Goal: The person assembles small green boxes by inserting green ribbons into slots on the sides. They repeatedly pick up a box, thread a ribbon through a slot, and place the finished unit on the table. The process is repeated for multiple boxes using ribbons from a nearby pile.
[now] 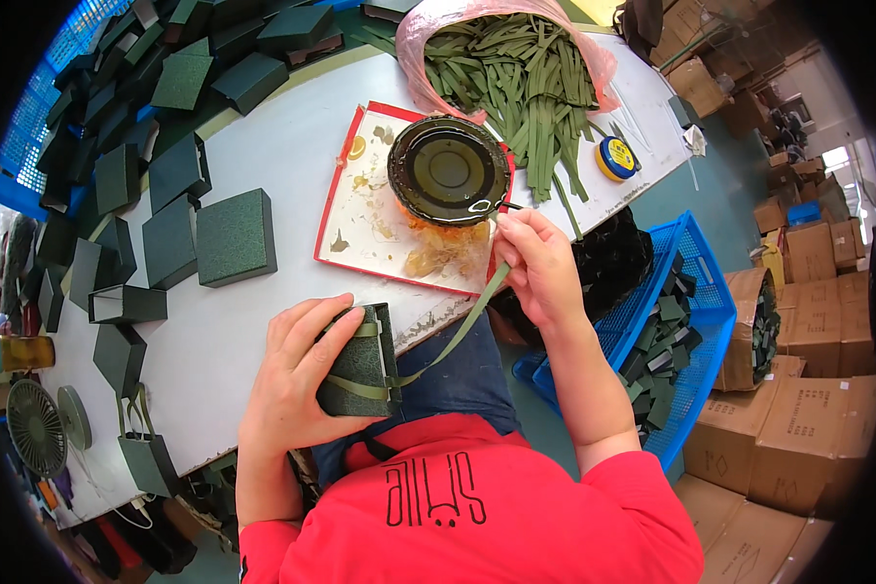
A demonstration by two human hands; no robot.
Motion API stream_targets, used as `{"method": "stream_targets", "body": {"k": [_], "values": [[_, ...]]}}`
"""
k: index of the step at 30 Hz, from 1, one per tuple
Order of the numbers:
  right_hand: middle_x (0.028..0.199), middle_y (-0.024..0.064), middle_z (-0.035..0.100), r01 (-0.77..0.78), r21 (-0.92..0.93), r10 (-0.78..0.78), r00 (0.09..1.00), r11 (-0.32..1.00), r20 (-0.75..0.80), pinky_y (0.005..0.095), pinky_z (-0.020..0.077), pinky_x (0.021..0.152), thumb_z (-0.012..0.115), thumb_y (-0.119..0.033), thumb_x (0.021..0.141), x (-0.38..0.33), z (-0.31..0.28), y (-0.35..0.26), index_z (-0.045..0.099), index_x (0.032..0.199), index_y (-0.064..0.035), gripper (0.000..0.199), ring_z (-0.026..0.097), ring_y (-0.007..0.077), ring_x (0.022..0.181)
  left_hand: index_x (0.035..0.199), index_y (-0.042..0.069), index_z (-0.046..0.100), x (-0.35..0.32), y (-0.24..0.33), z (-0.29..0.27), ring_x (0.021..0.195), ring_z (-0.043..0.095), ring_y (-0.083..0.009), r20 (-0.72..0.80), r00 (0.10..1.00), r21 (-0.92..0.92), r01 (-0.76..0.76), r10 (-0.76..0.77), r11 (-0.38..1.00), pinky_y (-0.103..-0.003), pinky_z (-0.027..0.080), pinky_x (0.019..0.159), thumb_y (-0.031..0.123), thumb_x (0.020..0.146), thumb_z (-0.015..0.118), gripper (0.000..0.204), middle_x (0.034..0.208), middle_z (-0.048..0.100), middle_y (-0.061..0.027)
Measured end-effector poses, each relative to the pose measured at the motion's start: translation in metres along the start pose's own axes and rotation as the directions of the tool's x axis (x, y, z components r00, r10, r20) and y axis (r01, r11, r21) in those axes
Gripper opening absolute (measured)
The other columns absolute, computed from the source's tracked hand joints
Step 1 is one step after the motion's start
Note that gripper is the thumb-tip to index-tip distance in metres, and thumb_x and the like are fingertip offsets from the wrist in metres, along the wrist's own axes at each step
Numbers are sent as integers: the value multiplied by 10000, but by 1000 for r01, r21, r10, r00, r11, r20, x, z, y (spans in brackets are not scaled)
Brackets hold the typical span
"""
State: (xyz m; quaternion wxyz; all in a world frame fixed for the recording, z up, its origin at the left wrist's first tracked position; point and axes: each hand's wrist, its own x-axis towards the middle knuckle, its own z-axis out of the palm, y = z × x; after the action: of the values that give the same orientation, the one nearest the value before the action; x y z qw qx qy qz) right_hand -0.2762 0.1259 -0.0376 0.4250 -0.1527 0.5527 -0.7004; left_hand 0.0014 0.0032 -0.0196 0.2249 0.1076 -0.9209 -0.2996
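Observation:
My left hand (307,365) is wrapped round a small dark green box (365,355), gripping it at the table's near edge above my lap. A flat green ribbon (448,343) runs from the box's right side up to my right hand (535,255). The fingers of that hand are pinched on the ribbon. From the fingertips a thin dark tip reaches the rim of a round black dish (448,167) of dark, shiny liquid; whether it is the ribbon's end or a stick I cannot tell. A stained, red-edged white tray (346,209) lies under the dish.
A pink plastic bag (414,58) spills many green ribbons (530,88) behind the dish. A blue-and-yellow round tin (616,158) stands to the right. Several dark green boxes (236,238) cover the left. A blue crate (696,336) of green pieces and cardboard cartons (798,428) stand right.

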Motion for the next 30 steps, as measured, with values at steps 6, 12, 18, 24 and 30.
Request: {"method": "stream_targets", "body": {"k": [6, 12, 18, 24, 30], "values": [[698, -34, 536, 79, -109, -67, 992, 991, 105, 185, 299, 473, 648, -187, 967, -33, 8, -4, 608, 917, -43, 158, 409, 14, 544, 1284, 13, 603, 3, 4, -4, 1206, 538, -365, -28, 999, -54, 39, -41, 998, -466, 428, 1014, 226, 535, 884, 827, 1347, 562, -151], [782, -59, 592, -111, -299, 230, 886, 948, 403, 188, 378, 556, 672, -142, 958, -58, 33, -10, 626, 935, -24, 128, 488, -10, 653, 1351, 22, 550, 7, 4, -5, 1213, 539, -372, -39, 999, -171, -26, 20, 985, -468, 439, 1018, 214, 544, 882, 894, 1362, 564, -159], [779, -77, 568, -196, -322, 332, 827, 926, 453, 185, 387, 572, 694, -147, 946, -54, 46, 5, 597, 863, -53, 158, 489, -16, 687, 1420, 12, 462, 4, 0, -3, 1225, 530, -402, -38, 996, -225, -84, 78, 971, -484, 427, 1030, 244, 537, 907, 1016, 1374, 554, -190], [727, -72, 559, -190, -356, 344, 829, 915, 441, 194, 368, 561, 683, -176, 960, -53, 51, 3, 597, 843, -42, 197, 467, -14, 653, 1400, 11, 491, 6, 3, -4, 1212, 544, -375, -41, 997, -253, -66, 58, 965, -465, 442, 1026, 206, 551, 885, 956, 1367, 567, -159], [690, -82, 527, -177, -409, 357, 833, 895, 423, 201, 348, 525, 675, -167, 957, -53, 47, 8, 567, 801, -52, 222, 439, -14, 612, 1390, 5, 500, 8, 5, -5, 1213, 546, -373, -29, 997, -242, -74, 69, 967, -462, 445, 1018, 194, 553, 882, 939, 1362, 570, -164]]}}
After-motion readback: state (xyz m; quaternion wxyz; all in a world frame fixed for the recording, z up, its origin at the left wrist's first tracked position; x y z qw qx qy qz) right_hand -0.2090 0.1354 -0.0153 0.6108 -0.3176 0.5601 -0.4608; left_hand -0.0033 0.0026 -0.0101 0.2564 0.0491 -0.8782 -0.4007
